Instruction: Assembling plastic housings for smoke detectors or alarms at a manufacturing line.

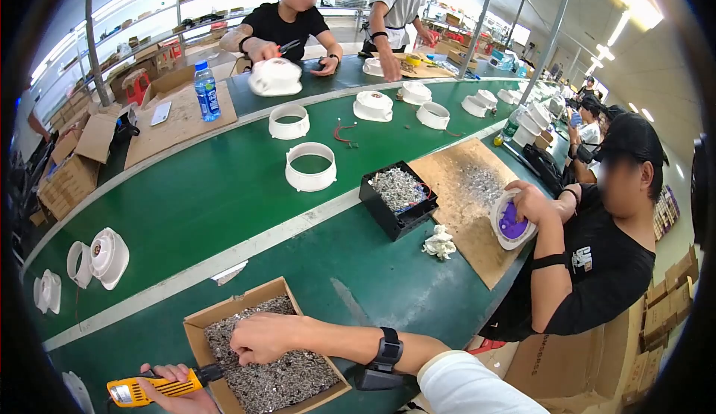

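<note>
My left hand [177, 393], low at the left, is wrapped round a yellow and black electric screwdriver [142, 391]. The tool's dark tip end points right, over the near left edge of an open cardboard box [195, 341]. Small grey metal screws [287, 377] fill the box in a thick layer. My right hand [261, 338] is over the screws, its fingers curled and pinched downward against them. Whatever lies between those fingertips is hidden. A dark band with a device sits on my right wrist.
Beyond a pale rail, a green conveyor [224, 168] carries white round housings and rings [311, 168]. To the right, a black bin [399, 199] of small metal parts stands beside a wooden board [477, 246]; a co-worker [597, 265] there handles a white and purple part. Two people stand across the conveyor.
</note>
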### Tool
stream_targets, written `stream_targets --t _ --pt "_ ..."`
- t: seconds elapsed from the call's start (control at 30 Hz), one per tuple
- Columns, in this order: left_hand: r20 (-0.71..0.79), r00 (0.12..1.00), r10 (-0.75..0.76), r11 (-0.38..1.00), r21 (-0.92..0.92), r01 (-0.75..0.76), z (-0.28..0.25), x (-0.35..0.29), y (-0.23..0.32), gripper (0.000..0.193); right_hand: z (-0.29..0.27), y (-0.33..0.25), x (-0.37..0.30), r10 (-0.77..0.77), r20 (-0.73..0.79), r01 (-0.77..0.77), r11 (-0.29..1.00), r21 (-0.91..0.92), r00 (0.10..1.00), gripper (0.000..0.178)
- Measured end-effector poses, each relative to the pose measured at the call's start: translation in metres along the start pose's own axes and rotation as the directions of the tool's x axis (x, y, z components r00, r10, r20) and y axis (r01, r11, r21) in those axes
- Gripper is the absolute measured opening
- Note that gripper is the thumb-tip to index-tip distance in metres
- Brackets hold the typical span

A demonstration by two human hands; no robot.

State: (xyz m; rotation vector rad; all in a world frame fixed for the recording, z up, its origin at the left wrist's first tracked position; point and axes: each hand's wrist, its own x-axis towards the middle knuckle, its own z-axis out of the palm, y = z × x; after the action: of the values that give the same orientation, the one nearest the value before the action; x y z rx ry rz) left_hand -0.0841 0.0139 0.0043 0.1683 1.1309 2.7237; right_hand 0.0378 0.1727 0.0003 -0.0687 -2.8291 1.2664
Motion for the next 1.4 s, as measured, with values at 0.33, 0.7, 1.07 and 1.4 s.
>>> stream_targets --t 0.33,0.7,1.07,1.4 --pt "0.03 0.999 -0.015 1.0 0.0 0.015 0.004 -0.005 -0.001 0.029 0.001 0.002 0.0 0.056 0.039 -0.056 0.998 -0.001 0.998 0.02" --pt "0.017 1.0 0.006 1.0 0.019 -0.006 0.006 -0.005 -0.001 0.029 0.003 0.003 0.002 0.06 0.034 -0.059 0.998 -0.024 0.998 0.02" --pt "0.031 1.0 0.005 1.0 0.015 -0.005 0.007 -0.006 -0.003 0.03 -0.002 -0.001 -0.004 0.083 0.035 -0.082 0.997 -0.013 0.996 0.017" --pt "0.021 0.995 -0.1 0.989 -0.106 0.102 -0.005 0.002 0.001 0.031 -0.003 0.0 0.008 0.043 0.149 -0.036 0.998 -0.046 0.988 0.024"
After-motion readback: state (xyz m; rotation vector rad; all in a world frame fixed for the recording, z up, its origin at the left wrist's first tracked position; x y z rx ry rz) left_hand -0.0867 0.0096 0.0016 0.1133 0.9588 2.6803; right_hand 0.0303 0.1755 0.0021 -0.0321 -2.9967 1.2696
